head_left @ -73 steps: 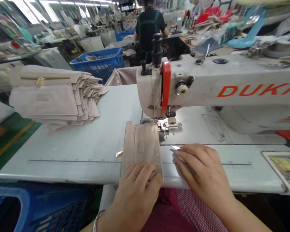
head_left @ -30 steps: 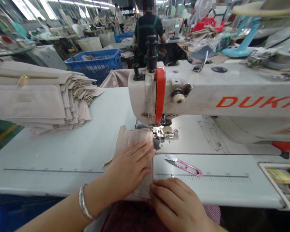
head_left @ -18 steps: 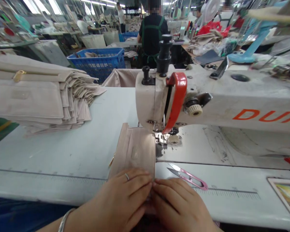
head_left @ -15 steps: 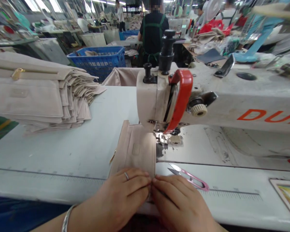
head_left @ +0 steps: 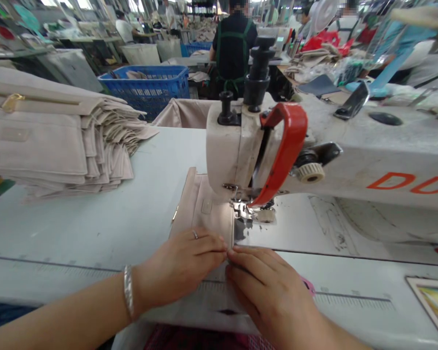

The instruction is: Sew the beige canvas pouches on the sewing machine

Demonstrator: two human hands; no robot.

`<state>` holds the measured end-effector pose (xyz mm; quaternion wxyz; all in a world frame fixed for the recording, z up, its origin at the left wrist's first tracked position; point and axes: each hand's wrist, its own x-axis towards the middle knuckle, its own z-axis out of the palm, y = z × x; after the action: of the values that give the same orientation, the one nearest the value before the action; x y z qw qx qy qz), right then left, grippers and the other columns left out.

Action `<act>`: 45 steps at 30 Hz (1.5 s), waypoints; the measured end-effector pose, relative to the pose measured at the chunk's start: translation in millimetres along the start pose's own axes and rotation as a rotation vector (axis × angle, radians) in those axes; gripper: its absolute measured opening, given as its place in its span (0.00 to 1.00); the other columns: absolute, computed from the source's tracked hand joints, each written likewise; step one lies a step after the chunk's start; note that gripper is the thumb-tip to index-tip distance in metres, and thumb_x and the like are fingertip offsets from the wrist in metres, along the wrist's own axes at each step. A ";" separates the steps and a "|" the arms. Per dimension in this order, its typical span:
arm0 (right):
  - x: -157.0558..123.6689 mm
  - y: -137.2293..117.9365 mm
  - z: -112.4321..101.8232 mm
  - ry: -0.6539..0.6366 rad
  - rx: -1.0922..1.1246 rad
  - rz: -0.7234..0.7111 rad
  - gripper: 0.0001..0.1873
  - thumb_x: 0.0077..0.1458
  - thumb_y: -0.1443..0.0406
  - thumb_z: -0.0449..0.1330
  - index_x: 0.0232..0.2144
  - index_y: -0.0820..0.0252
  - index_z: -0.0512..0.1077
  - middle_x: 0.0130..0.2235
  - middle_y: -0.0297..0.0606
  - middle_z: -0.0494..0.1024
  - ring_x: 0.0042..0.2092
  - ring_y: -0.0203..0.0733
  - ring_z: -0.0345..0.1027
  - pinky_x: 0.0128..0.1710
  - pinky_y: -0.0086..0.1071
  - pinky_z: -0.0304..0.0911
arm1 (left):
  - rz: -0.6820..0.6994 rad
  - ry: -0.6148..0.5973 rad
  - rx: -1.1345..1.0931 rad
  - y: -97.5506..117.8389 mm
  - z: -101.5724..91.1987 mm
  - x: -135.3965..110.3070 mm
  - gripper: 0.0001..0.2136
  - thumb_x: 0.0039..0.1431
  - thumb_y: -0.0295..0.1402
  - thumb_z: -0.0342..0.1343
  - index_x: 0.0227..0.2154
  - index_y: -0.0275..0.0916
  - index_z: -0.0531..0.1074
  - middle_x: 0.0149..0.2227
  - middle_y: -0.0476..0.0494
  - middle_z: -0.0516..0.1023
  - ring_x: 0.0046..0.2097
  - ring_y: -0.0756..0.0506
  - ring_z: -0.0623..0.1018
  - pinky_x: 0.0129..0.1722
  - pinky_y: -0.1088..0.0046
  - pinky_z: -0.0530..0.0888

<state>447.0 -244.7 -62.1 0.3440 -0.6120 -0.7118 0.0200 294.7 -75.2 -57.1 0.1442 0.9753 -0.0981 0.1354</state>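
Observation:
A beige fabric panel with a zipper along its left side lies flat on the white table. Its right edge runs up to the presser foot of the sewing machine. My left hand, with a ring and a bracelet, lies on the near end of the panel, fingertips closed on its edge. Against it, my right hand pinches the same near corner; the thumbs are mostly hidden. Pink thread snips show only their handle end, the rest covered by my right hand.
At left a thick stack of beige zippered panels rests on the table. Behind stand a blue plastic basket and a bin lined with beige cloth. A person in a green apron sits beyond the machine. A ruler scale marks the near table edge.
Both hands have moved forward with the panel, so more of it has passed toward and beyond the presser foot. My right hand now covers most of the snips. The view has shifted slightly.

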 end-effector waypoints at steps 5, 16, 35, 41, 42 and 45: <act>12.1 8.8 -4.0 -0.070 0.001 0.009 0.07 0.64 0.70 0.56 0.41 0.63 0.75 0.45 0.41 0.78 0.49 0.46 0.71 0.51 0.41 0.68 | 0.047 0.010 0.050 -11.8 -7.0 14.0 0.10 0.67 0.22 0.46 0.46 0.32 0.71 0.47 0.42 0.79 0.52 0.47 0.75 0.58 0.68 0.70; 29.0 30.3 -5.1 -0.124 -0.076 0.016 0.09 0.62 0.71 0.57 0.43 0.64 0.75 0.49 0.43 0.77 0.50 0.50 0.70 0.51 0.47 0.69 | 0.049 0.047 0.118 -44.2 -1.7 27.5 0.12 0.68 0.23 0.45 0.47 0.34 0.72 0.48 0.42 0.80 0.51 0.47 0.77 0.56 0.69 0.72; 32.0 37.3 -1.6 -0.053 -0.011 0.075 0.12 0.62 0.71 0.55 0.44 0.64 0.76 0.47 0.44 0.80 0.48 0.49 0.73 0.47 0.44 0.71 | -0.174 0.012 0.224 -77.5 0.1 43.4 0.11 0.67 0.30 0.51 0.45 0.43 0.77 0.47 0.48 0.81 0.49 0.44 0.79 0.52 0.65 0.74; 34.3 40.5 -10.4 -0.046 0.107 0.131 0.10 0.63 0.69 0.55 0.40 0.58 0.77 0.39 0.38 0.81 0.44 0.44 0.74 0.46 0.41 0.71 | -0.170 0.024 0.178 -82.0 3.1 41.7 0.12 0.68 0.30 0.50 0.46 0.44 0.78 0.47 0.49 0.81 0.49 0.46 0.79 0.53 0.66 0.74; 34.5 41.0 -12.4 -0.023 0.104 0.135 0.10 0.62 0.69 0.56 0.41 0.58 0.77 0.39 0.38 0.81 0.44 0.44 0.74 0.45 0.40 0.70 | -0.164 0.031 0.169 -80.8 2.6 41.8 0.12 0.68 0.30 0.50 0.46 0.43 0.78 0.48 0.48 0.81 0.50 0.46 0.78 0.55 0.66 0.73; 34.8 42.6 -18.3 0.068 0.083 0.128 0.09 0.62 0.68 0.57 0.40 0.59 0.77 0.40 0.39 0.81 0.43 0.43 0.74 0.44 0.39 0.70 | -0.178 0.057 0.155 -73.4 -1.0 43.0 0.12 0.67 0.28 0.51 0.46 0.42 0.78 0.48 0.47 0.80 0.53 0.45 0.76 0.58 0.64 0.70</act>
<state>492.5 -210.3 -51.1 0.3912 -0.6417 -0.6578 0.0508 352.0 -12.4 -62.2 0.0825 0.9841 0.0036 0.1570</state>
